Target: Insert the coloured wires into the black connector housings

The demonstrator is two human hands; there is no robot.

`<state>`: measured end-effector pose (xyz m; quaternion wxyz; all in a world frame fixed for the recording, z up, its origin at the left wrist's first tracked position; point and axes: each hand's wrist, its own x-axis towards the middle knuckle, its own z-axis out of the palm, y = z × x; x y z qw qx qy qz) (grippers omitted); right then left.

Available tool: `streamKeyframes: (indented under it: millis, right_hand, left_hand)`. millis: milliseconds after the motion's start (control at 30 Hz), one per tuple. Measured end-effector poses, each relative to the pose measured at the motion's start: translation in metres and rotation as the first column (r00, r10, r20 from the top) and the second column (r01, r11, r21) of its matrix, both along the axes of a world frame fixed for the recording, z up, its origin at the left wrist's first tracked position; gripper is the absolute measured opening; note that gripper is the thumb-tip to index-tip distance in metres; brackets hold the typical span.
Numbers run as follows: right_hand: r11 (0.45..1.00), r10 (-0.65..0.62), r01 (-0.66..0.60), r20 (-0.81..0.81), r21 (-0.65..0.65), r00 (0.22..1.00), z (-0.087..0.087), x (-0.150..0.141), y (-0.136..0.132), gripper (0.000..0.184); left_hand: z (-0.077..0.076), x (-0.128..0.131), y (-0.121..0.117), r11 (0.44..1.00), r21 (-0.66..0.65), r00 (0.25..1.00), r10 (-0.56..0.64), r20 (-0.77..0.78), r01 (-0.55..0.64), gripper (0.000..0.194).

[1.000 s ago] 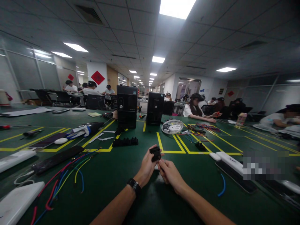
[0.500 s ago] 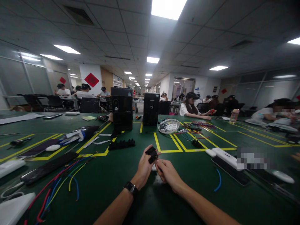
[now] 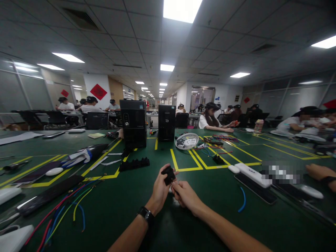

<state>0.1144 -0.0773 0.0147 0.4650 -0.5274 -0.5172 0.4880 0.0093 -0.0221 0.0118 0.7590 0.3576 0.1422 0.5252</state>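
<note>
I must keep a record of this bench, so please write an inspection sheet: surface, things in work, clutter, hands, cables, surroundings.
Surface: green tabletop, marked with yellow lines.
Things in work: small black part, in the left hand; a black strip lies beyond.
Clutter: two black towers, white basket, white mouse.
Hands: left hand holds the part; right hand has fingers closed beside it, contents unclear.
Cables: coloured wires at left, short blue piece at right.
Surroundings: seated people beyond; another person's hand at far right.
</note>
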Motion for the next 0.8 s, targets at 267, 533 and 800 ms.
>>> streamKeyframes:
  millis: [267, 533, 800]
  right_hand:
    - [0.993, 0.099, -0.103, -0.060, -0.059, 0.993, 0.009, 0.002, -0.005, 0.045]
    - [0.980, 0.178, -0.180, -0.027, -0.088, 0.984, 0.002, -0.001, -0.006, 0.047]
    - [0.957, 0.220, -0.244, -0.158, -0.157, 0.963, 0.004, 0.001, -0.007, 0.044]
  left_hand:
    - [0.012, -0.004, -0.008, 0.999, -0.046, 0.998, -0.011, -0.066, 0.008, 0.044]
    - [0.009, -0.008, -0.007, 0.995, 0.103, 0.997, 0.006, -0.074, 0.001, 0.016]
    - [0.015, -0.007, -0.014, 0.984, 0.174, 0.995, 0.056, -0.084, -0.041, 0.012]
